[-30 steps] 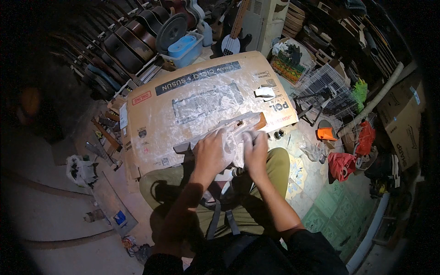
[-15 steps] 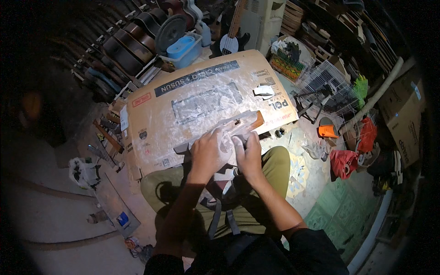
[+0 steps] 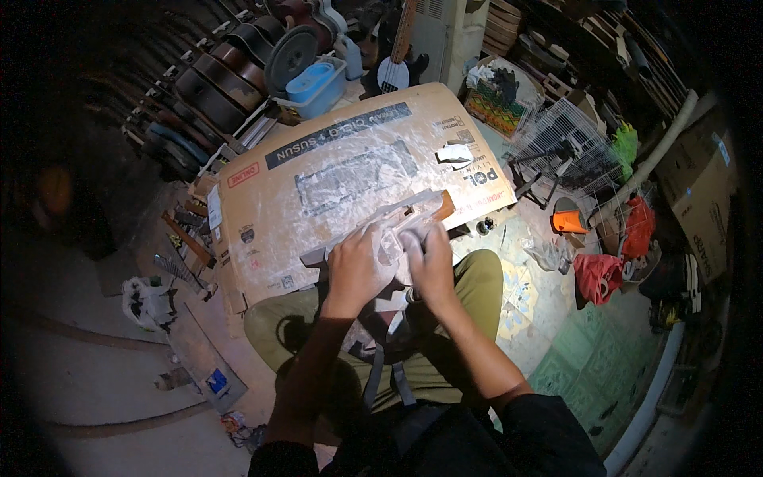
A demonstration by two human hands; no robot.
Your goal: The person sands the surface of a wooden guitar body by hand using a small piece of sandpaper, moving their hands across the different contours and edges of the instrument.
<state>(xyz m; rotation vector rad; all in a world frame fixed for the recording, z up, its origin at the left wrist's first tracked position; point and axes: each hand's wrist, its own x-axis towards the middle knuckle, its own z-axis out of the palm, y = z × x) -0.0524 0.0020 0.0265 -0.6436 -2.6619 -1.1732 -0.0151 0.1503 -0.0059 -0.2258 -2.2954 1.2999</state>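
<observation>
Currently, I see both bare hands working close together over the near edge of the cardboard. The left hand (image 3: 355, 266) is closed around a long, flat, dust-whitened piece with a brown end (image 3: 427, 211). The right hand (image 3: 433, 266) is curled narrow at the piece's near side, its fingers slightly blurred; I cannot tell whether they grip anything. The piece lies slantwise, its brown end up to the right and a grey end beyond the left hand, and I cannot tell whether it touches the large brown printed cardboard sheet (image 3: 246, 203) behind it, which is smeared with white dust. Just below the hands are the wearer's olive-green trousers (image 3: 481, 290).

Farther out, a small crumpled white scrap (image 3: 455, 155) lies on the cardboard's right part. Past its far edge I see a light-blue plastic tub (image 3: 327, 86), a row of dark guitar bodies (image 3: 211, 89), and a dark bass guitar with a white round plate (image 3: 393, 75). To the right stand a white wire cage (image 3: 568, 147) and a crumpled red bag (image 3: 600, 278).
</observation>
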